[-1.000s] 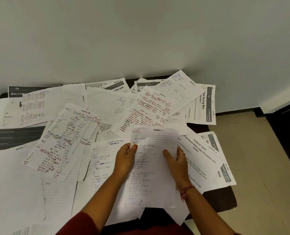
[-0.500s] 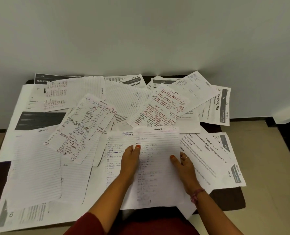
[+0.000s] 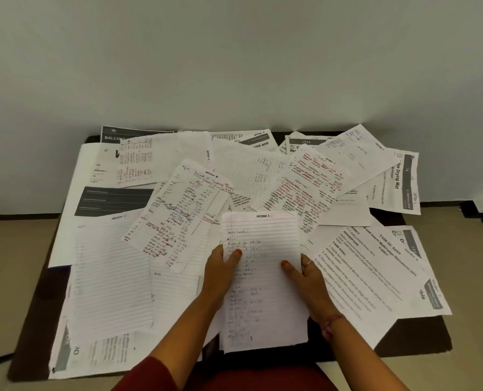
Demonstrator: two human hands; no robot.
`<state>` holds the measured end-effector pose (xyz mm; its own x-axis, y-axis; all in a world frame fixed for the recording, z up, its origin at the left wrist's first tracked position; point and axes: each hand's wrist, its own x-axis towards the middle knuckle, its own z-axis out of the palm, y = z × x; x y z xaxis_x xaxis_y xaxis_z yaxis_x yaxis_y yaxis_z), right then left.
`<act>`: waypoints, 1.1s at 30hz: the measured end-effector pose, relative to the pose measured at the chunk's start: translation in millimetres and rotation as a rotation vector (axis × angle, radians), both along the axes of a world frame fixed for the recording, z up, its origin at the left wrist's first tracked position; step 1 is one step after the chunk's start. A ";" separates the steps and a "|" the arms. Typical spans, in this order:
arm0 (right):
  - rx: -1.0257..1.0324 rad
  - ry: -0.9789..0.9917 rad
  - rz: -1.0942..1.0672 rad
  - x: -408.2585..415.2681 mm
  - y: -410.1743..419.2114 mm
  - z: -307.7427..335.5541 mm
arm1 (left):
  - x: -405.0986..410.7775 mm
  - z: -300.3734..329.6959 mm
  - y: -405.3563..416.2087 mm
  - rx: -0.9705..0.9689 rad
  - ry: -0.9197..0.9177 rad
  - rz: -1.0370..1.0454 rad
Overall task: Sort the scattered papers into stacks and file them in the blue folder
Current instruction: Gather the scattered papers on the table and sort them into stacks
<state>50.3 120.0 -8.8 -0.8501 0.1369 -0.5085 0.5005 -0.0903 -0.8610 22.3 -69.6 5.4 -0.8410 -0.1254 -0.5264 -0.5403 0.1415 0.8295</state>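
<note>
A lined sheet headed "Section 1" (image 3: pixel 262 294) lies at the near middle of the dark table (image 3: pixel 421 337), on top of a thin stack. My left hand (image 3: pixel 220 273) holds its left edge, thumb on top. My right hand (image 3: pixel 308 280) holds its right edge, thumb on the page and fingers under it. Many more scattered papers cover the table: a handwritten "Section B" sheet (image 3: pixel 183 210), a red-inked sheet (image 3: pixel 305 190), a blank lined sheet (image 3: pixel 110 277), and a printed task sheet (image 3: pixel 375 263). No blue folder is in view.
The table stands against a pale wall (image 3: pixel 234 66). Printed pages with dark headers (image 3: pixel 113 200) lie at the far left, and one printed sheet (image 3: pixel 398 182) overhangs the far right edge. Beige floor (image 3: pixel 14 249) shows on both sides.
The view has tilted and shifted left, showing more of the table's left side. Both hands keep hold of the same lined sheet, which has come a little closer to me.
</note>
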 end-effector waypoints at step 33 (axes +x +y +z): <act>0.055 -0.181 -0.328 -42.8 -130.6 -22.1 | -115.3 -15.9 -175.6 -0.943 -0.067 -0.263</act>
